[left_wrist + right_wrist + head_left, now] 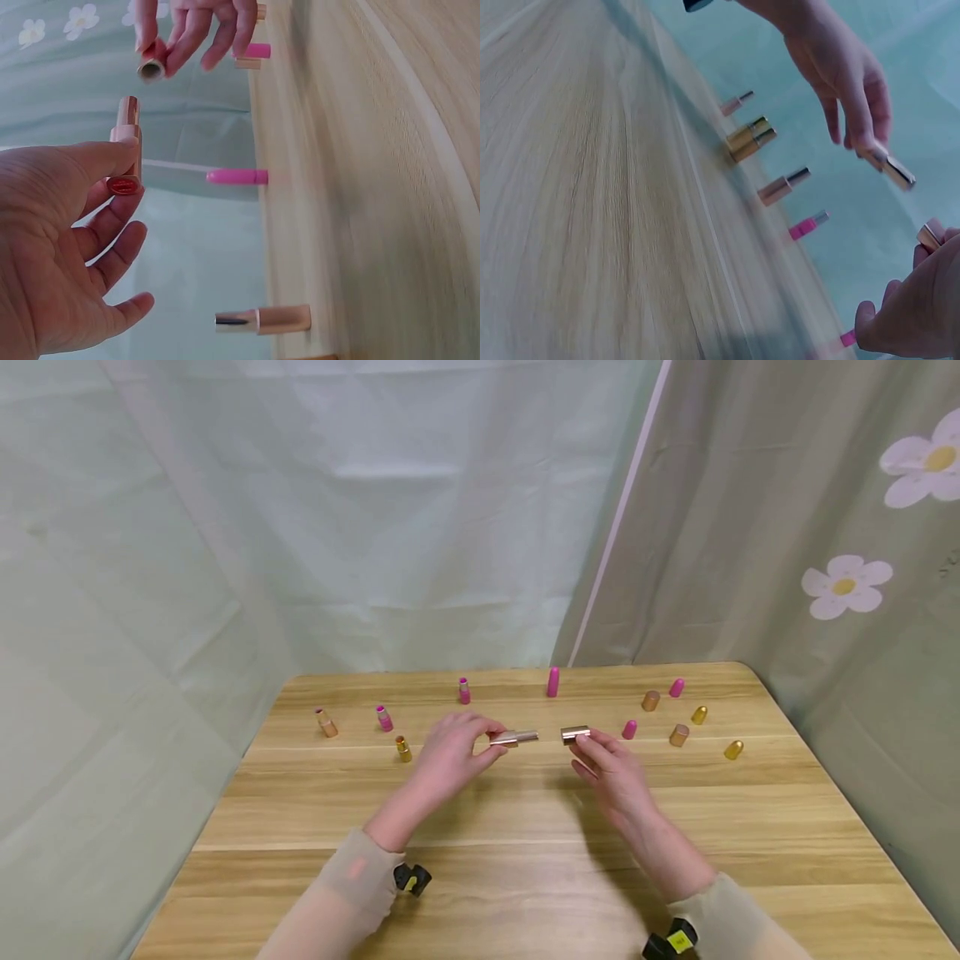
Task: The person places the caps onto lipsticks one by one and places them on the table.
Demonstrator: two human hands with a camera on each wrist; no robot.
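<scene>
Over the middle of the table, my left hand (453, 750) pinches an uncapped rose-gold lipstick tube (513, 738) between thumb and fingers. The tube lies nearly level, its narrower end pointing right. A red round label (122, 185) shows on its base in the left wrist view. My right hand (621, 781) holds a shiny rose-gold lipstick cap (574, 734) by its right end. The cap's dark hollow mouth shows in the left wrist view. Cap and tube face each other with a small gap between them.
On the left stand uncapped lipsticks: a copper one (326, 723), a gold one (403, 748) and pink ones (384, 718). A tall pink capped lipstick (552, 682) stands at the back edge. Several caps, including a copper cap (679, 735) and a gold cap (733, 749), stand right. Curtains (450, 527) hang behind.
</scene>
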